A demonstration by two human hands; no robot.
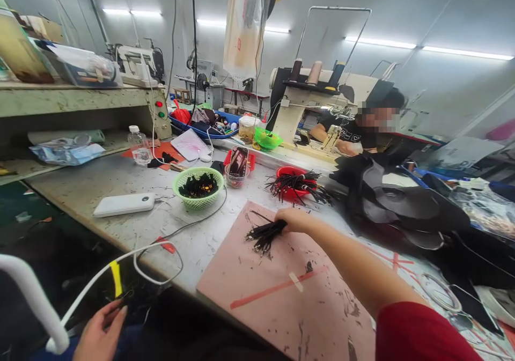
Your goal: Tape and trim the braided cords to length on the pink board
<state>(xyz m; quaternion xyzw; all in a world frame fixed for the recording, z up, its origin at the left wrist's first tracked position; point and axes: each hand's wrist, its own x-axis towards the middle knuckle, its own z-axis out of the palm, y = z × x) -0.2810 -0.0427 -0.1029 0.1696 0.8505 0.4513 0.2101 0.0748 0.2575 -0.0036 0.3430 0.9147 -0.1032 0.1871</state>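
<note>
Specimen: loose bundle of thin black cords with small pale tips [263,237], at the far part of a flat pink rectangular board [225,267] on the pale, scuffed bench [191,256]. The right hand [293,221] has its grip closed around the right end of the bundle; the tipped ends fan out free towards the left and near left, low over the board, contact with it not certain. One longer thin dark piece [262,216] points to the far left beside the fan; cannot tell whether it is a cord or a tool.

The left hand [98,331] is at the near left, off the bench, thumb and finger almost together on a small dark item [126,296]; too small to identify.

Handling estimate: light, soft, bendable, with a little spring. Strands probably slide past one another more readily than they slip on skin. Tips look harder than the cords and may snag on neighbours. Cords themselves judged hard to damage.

Hold: best at the gathered end, as now, with the whole bunch enclosed; a pinch on the outer strands alone would likely let inner ones slide out. The splayed tips make a poor hold.

For comparison: similar black cords [306,181] heap over a round red plastic bowl [292,193], far right of the bundle, their ends jutting past the rim, which agrees with bendable but slightly springy stock
</note>
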